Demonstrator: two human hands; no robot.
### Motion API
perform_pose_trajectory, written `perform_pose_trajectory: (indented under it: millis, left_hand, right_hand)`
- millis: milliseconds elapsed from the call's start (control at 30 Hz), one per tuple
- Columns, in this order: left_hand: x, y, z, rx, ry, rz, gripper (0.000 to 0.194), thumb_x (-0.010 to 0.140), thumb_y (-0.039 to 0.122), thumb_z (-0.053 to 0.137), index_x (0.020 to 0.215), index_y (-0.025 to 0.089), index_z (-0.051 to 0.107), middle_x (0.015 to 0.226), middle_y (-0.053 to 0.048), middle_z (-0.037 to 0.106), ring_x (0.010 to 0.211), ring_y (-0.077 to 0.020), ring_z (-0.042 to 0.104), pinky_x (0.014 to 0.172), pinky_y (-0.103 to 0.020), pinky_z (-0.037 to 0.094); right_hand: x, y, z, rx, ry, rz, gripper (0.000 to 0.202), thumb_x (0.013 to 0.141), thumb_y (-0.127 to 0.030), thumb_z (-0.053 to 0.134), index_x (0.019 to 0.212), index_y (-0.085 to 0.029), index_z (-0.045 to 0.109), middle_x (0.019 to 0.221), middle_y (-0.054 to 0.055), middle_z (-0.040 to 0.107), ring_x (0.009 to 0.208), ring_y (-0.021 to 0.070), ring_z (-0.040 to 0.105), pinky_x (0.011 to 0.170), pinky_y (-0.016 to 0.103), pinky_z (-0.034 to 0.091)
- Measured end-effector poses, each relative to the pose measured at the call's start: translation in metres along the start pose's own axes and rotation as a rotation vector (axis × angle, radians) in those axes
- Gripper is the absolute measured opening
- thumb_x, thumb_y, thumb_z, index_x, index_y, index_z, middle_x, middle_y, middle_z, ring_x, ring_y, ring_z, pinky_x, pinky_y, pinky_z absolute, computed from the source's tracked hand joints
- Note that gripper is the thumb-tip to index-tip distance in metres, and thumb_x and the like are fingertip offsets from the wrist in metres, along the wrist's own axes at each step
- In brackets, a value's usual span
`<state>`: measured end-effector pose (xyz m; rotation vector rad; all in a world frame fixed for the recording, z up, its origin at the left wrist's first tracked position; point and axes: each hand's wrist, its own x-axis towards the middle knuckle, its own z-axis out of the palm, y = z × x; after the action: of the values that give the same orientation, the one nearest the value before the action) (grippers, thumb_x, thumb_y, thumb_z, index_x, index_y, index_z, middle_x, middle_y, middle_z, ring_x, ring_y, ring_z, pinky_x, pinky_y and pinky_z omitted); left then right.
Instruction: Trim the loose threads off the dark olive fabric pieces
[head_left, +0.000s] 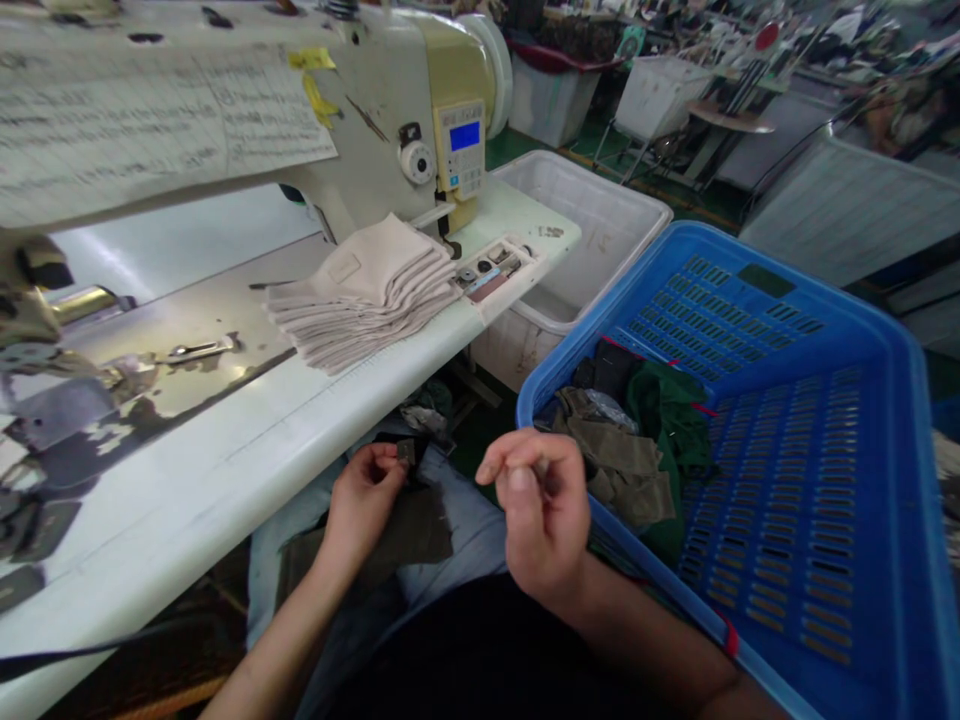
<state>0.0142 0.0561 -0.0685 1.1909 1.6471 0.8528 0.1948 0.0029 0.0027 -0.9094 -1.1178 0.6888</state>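
Observation:
My left hand (367, 490) pinches a small dark square patch (406, 452) between thumb and fingers, low in front of the table edge. Below it, dark olive cloth (420, 530) lies across my lap over blue jeans. My right hand (544, 505) is raised beside the basket, thumb pressed to curled fingers; whatever may be between them is too small to make out. On the sewing machine table sits a fanned stack of beige fabric pieces (367, 290), the top one bearing a small patch (344, 268).
The sewing machine (375, 110) stands over the white table (247, 470). At my right is a blue basket (795, 480) with green cloth (667, 420) and brown cloth (619, 465) inside. Behind it stands a white bin (600, 215). A parts tray (495, 268) is set into the tabletop.

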Motion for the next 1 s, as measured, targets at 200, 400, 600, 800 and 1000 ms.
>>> perform_pose_trajectory:
  millis: [200, 400, 600, 800, 1000]
  left_hand:
    - [-0.017, 0.020, -0.001, -0.111, -0.070, -0.035, 0.039, 0.064, 0.052, 0.073, 0.082, 0.019, 0.066, 0.058, 0.002, 0.063, 0.052, -0.0148, 0.056, 0.054, -0.027, 0.045]
    - [-0.027, 0.033, 0.001, -0.163, -0.051, -0.012, 0.040, 0.060, 0.055, 0.078, 0.073, 0.020, 0.064, 0.054, 0.003, 0.062, 0.050, -0.0143, 0.056, 0.052, -0.026, 0.044]
    - [-0.032, 0.038, 0.001, -0.178, -0.092, -0.064, 0.036, 0.061, 0.050, 0.080, 0.070, 0.019, 0.064, 0.054, 0.002, 0.063, 0.048, -0.0126, 0.054, 0.050, -0.024, 0.042]
    - [-0.030, 0.034, -0.004, -0.313, -0.124, -0.183, 0.036, 0.060, 0.048, 0.081, 0.074, 0.016, 0.069, 0.061, -0.001, 0.068, 0.052, -0.0121, 0.057, 0.054, -0.024, 0.045]
    - [-0.030, 0.034, 0.005, -0.271, -0.161, -0.163, 0.038, 0.064, 0.053, 0.077, 0.078, 0.017, 0.070, 0.061, -0.003, 0.070, 0.056, -0.0166, 0.062, 0.060, -0.028, 0.050]
  right_hand:
    - [0.005, 0.036, -0.003, -0.593, -0.383, 0.175, 0.014, 0.090, -0.015, 0.057, 0.101, -0.021, 0.062, 0.092, 0.007, 0.073, 0.080, 0.0213, 0.068, 0.072, 0.034, 0.052]
    - [-0.011, 0.066, 0.014, -0.504, -0.344, 0.332, 0.009, 0.092, -0.028, 0.063, 0.093, -0.020, 0.067, 0.094, 0.006, 0.074, 0.089, 0.0194, 0.069, 0.080, 0.029, 0.052]
    - [-0.010, 0.067, 0.013, -0.591, -0.385, 0.221, 0.015, 0.097, -0.025, 0.049, 0.090, -0.020, 0.061, 0.087, 0.007, 0.069, 0.081, 0.0198, 0.065, 0.071, 0.029, 0.048]
    - [0.005, 0.075, 0.006, -0.595, -0.283, 0.351, 0.027, 0.100, -0.034, 0.046, 0.080, -0.020, 0.059, 0.079, 0.006, 0.066, 0.074, 0.0193, 0.062, 0.070, 0.030, 0.045]
    - [0.005, 0.066, 0.012, -0.288, -0.330, 0.513, 0.016, 0.089, -0.032, 0.062, 0.080, -0.019, 0.065, 0.076, 0.001, 0.068, 0.070, 0.0153, 0.061, 0.066, 0.026, 0.046]
